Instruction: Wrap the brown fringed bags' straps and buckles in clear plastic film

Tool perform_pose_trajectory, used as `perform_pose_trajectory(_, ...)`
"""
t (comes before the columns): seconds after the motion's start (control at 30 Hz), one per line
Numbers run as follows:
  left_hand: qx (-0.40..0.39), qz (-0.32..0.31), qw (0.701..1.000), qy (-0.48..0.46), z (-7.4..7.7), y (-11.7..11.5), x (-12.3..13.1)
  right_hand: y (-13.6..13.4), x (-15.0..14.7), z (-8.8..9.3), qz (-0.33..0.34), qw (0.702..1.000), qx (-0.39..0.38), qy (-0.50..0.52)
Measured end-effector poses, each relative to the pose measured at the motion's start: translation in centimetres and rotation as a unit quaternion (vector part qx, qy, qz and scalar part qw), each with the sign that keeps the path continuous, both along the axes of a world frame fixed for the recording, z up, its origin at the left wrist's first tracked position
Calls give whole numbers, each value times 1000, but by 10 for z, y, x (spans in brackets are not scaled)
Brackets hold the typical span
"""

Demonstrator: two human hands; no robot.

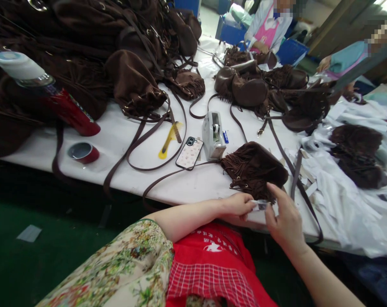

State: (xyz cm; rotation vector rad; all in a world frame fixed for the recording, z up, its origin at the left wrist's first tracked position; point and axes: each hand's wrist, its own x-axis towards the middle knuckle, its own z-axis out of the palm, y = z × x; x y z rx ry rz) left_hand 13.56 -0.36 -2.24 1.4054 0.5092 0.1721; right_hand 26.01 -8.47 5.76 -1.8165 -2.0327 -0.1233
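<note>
Small clear piece, its details indistinct

The head camera looks forward and down over the table.

Left grip pinching small strip beside fringed bag.

Dark brown fringed bag, slumped, small pale strip (details blurred), beside it
</note>
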Motion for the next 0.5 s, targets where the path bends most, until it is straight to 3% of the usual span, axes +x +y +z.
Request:
perform_pose_trajectory(0.1, 28, -7, 1000, -1, -1, -3, -2, 49, -4, 22, 8, 998, 21, 51)
perform_pose_trajectory(0.17, 43, -12, 999, -1, -3, -4, -4, 87, -16, 25, 26, 995, -12, 101)
perform_pose_trajectory(0.27, 50, -18, 998, 21, -5, -3, -6, 142, -39, 15, 5, 967, -106, 232)
perform_pose_trajectory(0.37, 74, -26, 996, 39, -7, -2, -6, 183, -60, 1, -59, 909, -196, 362)
perform_pose_trajectory(0.5, 106, -17, 993, 38, -8, -1, -6, 212, -74, -13, -82, 879, -212, 420)
